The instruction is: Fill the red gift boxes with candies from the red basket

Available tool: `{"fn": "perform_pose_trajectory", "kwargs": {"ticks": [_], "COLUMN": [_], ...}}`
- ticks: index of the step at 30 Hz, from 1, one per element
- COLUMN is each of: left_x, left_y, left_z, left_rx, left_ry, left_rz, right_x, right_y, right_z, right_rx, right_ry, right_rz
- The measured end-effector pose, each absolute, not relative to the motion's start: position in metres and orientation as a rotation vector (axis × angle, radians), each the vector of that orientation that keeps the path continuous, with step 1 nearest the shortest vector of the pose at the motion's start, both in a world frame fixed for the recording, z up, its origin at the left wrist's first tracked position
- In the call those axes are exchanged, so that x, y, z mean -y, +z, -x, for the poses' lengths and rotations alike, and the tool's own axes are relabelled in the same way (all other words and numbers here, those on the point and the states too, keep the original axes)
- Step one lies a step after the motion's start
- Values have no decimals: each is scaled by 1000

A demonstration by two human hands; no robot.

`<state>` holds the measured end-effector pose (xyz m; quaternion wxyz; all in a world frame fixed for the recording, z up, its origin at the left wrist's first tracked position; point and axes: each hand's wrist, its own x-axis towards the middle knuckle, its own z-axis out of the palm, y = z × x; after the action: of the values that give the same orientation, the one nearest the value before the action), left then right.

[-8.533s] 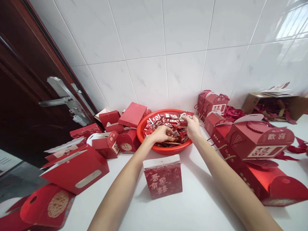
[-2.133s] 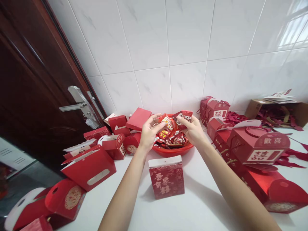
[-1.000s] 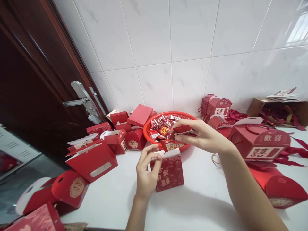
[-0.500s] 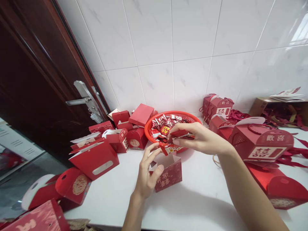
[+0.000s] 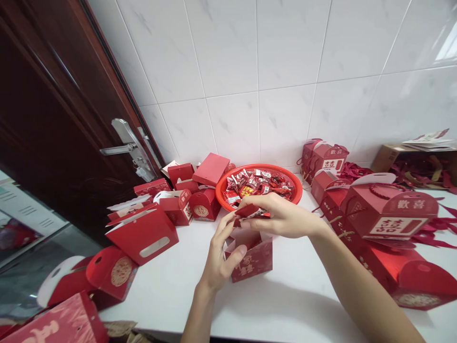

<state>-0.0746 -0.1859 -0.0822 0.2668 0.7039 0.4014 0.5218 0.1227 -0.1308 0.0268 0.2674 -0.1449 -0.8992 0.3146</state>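
White tabletop (image 5: 171, 286) is bearing the box (image 5: 253, 263); my left hand (image 5: 220, 257), half spread, is cupping its corner, seemingly steadying it; my right hand (image 5: 278, 216) is pinching a red packet (image 5: 247, 210) above

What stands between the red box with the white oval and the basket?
In the head view, a character-labelled red box and a red box with a round gold emblem.

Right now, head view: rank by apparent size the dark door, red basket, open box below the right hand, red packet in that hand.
1. Dark door, though cut off by the frame
2. Red basket
3. Open box, partly hidden by fingers
4. Red packet, partly covered by the right hand
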Motion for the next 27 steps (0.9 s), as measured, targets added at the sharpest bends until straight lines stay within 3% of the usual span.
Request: {"fn": "perform_pose_trajectory", "kwargs": {"ticks": [14,21,27], "left_x": [186,185,187], "left_y": [-83,-85,-84], "left_z": [73,73,72], "left_rx": [-1086,-1033,-1101], "left_ry": [1437,1448,1453], "left_rz": [-1897,-1903,-1890], "right_x": [124,126,126], "right_y": [15,16,20], "right_z": [-109,-106,-112], "right_rx": [2306,2197,2183], "right_ry": [822,979,857], "right_rz": [530,427,465]}}
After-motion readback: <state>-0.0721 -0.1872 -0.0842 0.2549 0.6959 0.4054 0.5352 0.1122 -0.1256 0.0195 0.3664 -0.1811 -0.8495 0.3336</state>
